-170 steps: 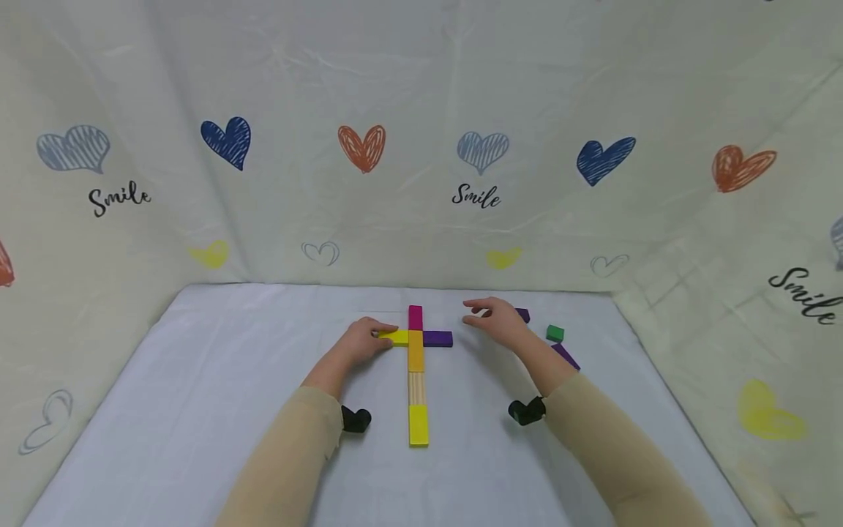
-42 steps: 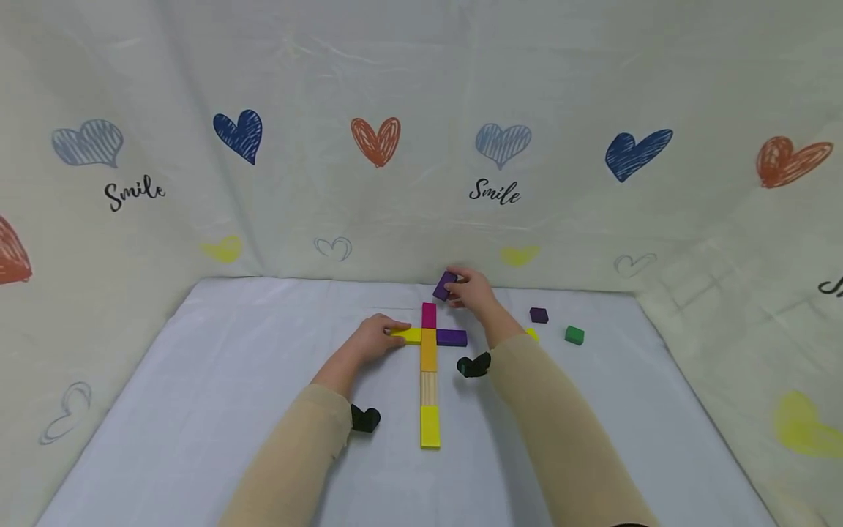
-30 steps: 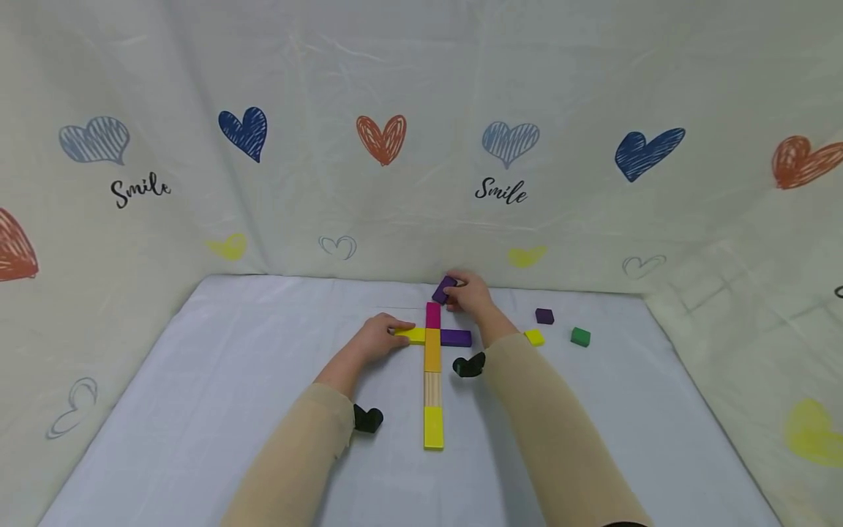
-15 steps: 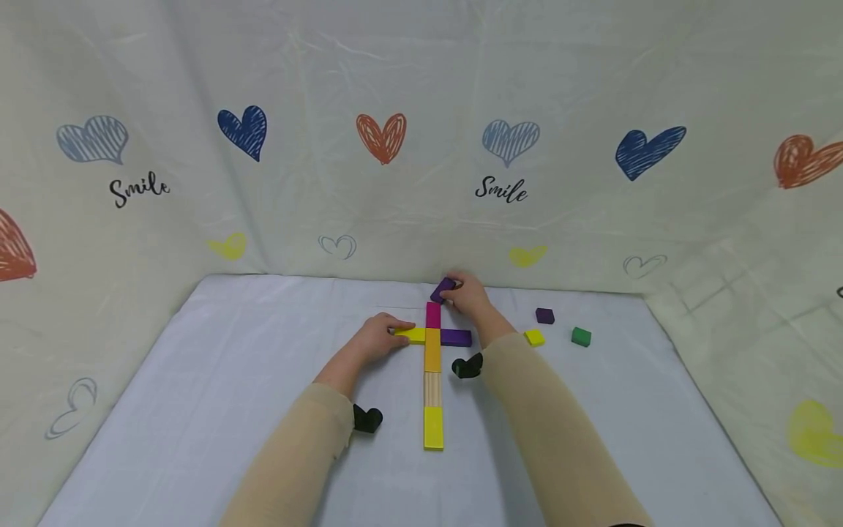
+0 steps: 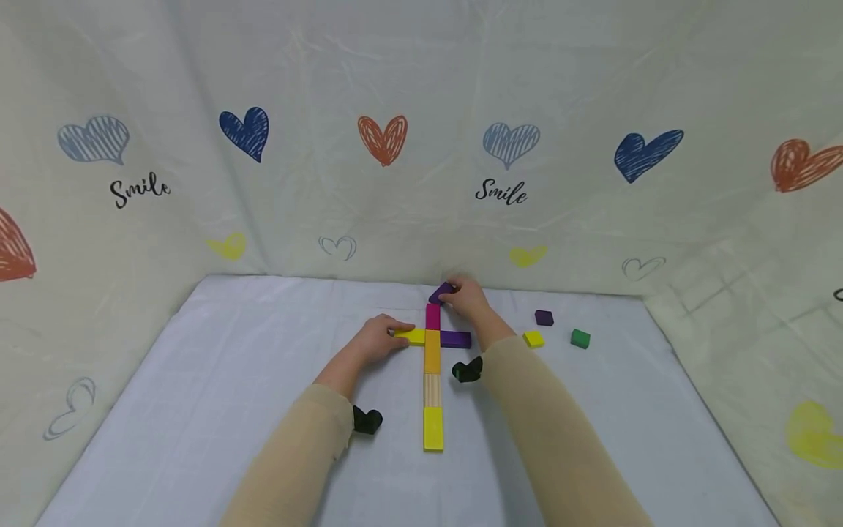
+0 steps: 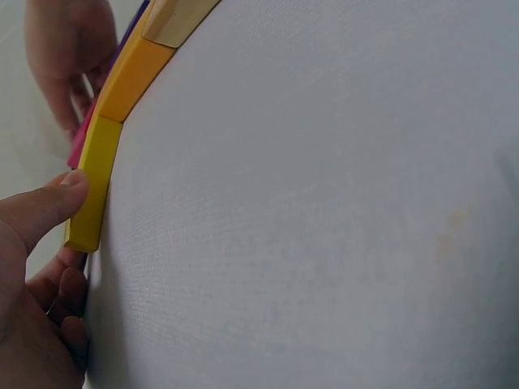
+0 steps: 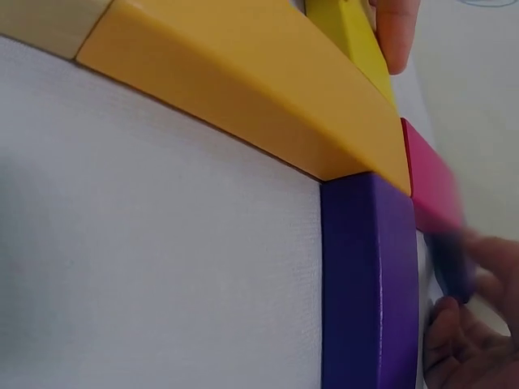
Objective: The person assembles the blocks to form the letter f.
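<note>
Wooden blocks form a cross on the white cloth. Its upright runs from a pink block [image 5: 432, 317] through an orange block [image 5: 432, 353] and a plain wood block [image 5: 432, 390] to a yellow block [image 5: 433, 429] nearest me. A purple block [image 5: 456, 339] makes the right arm. My left hand [image 5: 374, 338] pinches the left-arm yellow block [image 6: 99, 174] between thumb and fingers. At the far end, my right hand [image 5: 467, 298] pinches another purple block [image 5: 439, 294], slanted, its lower end right at the pink block's far edge. In the right wrist view that block is blurred and partly behind fingers.
Loose on the right lie a dark purple block [image 5: 544, 318], a small yellow block [image 5: 534, 339] and a green block [image 5: 580, 338]. Behind the table's far edge hangs a pale curtain [image 5: 421, 219] printed with hearts, close behind my right hand.
Earlier the right hand was empty, right of the cross. It then took a purple block to the pink block's far end; lately the block tips over more. The left hand stays put.
</note>
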A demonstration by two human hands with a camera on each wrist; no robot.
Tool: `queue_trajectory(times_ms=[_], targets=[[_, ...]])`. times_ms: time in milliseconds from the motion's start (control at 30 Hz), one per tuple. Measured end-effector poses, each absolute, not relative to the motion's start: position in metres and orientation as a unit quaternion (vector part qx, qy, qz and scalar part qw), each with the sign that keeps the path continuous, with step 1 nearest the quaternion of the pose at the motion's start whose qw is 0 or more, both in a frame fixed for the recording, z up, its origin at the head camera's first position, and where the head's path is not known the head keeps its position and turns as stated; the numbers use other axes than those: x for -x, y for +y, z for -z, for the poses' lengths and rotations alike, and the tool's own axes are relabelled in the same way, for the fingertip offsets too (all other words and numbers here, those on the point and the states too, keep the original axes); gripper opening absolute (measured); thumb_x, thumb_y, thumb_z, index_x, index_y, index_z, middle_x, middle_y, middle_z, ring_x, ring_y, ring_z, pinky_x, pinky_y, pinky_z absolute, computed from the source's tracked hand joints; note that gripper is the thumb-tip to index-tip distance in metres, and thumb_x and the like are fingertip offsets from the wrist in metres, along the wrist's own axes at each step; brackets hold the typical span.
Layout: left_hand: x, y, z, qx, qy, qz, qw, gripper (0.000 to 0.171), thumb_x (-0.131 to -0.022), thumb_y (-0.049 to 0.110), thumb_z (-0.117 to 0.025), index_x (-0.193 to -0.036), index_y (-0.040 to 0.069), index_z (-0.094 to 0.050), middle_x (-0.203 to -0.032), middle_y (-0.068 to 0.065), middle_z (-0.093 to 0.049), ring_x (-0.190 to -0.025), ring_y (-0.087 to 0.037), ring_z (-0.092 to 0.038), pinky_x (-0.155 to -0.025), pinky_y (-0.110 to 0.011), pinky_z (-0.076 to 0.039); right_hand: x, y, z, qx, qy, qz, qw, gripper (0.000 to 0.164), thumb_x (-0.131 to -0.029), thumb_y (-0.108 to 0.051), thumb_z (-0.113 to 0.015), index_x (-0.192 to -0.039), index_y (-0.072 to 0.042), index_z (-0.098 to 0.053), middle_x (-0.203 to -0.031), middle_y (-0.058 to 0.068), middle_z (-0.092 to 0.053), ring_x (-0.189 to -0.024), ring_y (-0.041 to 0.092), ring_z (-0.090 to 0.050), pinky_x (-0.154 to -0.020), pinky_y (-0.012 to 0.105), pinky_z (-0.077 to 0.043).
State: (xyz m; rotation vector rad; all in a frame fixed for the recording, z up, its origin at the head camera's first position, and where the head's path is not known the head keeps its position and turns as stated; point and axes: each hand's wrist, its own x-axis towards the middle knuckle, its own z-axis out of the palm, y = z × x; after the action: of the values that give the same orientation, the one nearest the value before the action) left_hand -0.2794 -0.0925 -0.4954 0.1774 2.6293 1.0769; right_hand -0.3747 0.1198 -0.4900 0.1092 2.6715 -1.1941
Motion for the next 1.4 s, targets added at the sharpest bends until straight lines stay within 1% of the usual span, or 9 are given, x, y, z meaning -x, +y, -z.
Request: queue_trajectory(times_ms=[200,467,800,967,1233,1400], targets=[[0.2794,-0.0924,0.4964,-0.058,0.914,-0.375,0.145,0.034,-0.096,0.027,-0.067,-0.129,0.029,-0.068,-0.130,-0.009,-0.057,-0.114,-0.027,-0.052,-0.103,-0.045,-0.044,0.3722,0.1198,0.4882,-0.047,0.906,0.405,0.117,0.056,-0.097,-0.028,-0.066,-0.147,-0.010,-0.048,-0.144,0.015,-0.049,-0.123,0.031,-0.048,-0.108,0.043,-0.041],[0.2789,-0.0919,0.4968,-0.059,0.916,-0.371,0.141,0.034,-0.095,0.026,-0.068,-0.129,0.029,-0.069,-0.129,-0.008,-0.057,-0.113,-0.026,-0.052,-0.102,-0.045,-0.045,0.3714,0.1197,0.4866,-0.054,0.904,0.406,0.126,0.057,-0.096,-0.027,-0.066,-0.147,-0.010,-0.047,-0.142,0.016,-0.049,-0.121,0.031,-0.049,-0.107,0.042,-0.043],[0.2784,-0.0913,0.4966,-0.056,0.915,-0.375,0.142,0.033,-0.096,0.026,-0.067,-0.129,0.029,-0.068,-0.133,-0.009,-0.055,-0.119,-0.028,-0.050,-0.106,-0.046,-0.042,0.3696,0.1197,0.4869,-0.044,0.906,0.401,0.126,0.058,-0.096,-0.027,-0.066,-0.147,-0.008,-0.047,-0.141,0.017,-0.050,-0.116,0.030,-0.049,-0.105,0.041,-0.044],[0.2792,-0.0918,0.4970,-0.056,0.913,-0.377,0.144,0.033,-0.096,0.026,-0.067,-0.129,0.029,-0.068,-0.133,-0.009,-0.055,-0.119,-0.028,-0.050,-0.106,-0.046,-0.042,0.3711,0.1209,0.4882,-0.044,0.907,0.400,0.127,0.059,-0.095,-0.028,-0.067,-0.148,-0.009,-0.046,-0.140,0.016,-0.051,-0.115,0.030,-0.050,-0.105,0.042,-0.045],[0.2792,-0.0915,0.4965,-0.058,0.914,-0.375,0.143,0.034,-0.096,0.026,-0.067,-0.129,0.029,-0.068,-0.133,-0.009,-0.055,-0.118,-0.028,-0.051,-0.105,-0.047,-0.043,0.3727,0.1228,0.4886,-0.039,0.904,0.406,0.128,0.062,-0.095,-0.030,-0.068,-0.148,-0.010,-0.044,-0.140,0.016,-0.051,-0.110,0.029,-0.055,-0.100,0.041,-0.049],[0.2783,-0.0914,0.4950,-0.054,0.913,-0.377,0.146,0.034,-0.095,0.026,-0.068,-0.129,0.029,-0.068,-0.132,-0.010,-0.056,-0.118,-0.028,-0.051,-0.105,-0.047,-0.042,0.3713,0.1265,0.4871,-0.032,0.906,0.406,0.118,0.061,-0.095,-0.031,-0.067,-0.148,-0.013,-0.045,-0.145,0.015,-0.048,-0.114,0.029,-0.055,-0.100,0.042,-0.049]])
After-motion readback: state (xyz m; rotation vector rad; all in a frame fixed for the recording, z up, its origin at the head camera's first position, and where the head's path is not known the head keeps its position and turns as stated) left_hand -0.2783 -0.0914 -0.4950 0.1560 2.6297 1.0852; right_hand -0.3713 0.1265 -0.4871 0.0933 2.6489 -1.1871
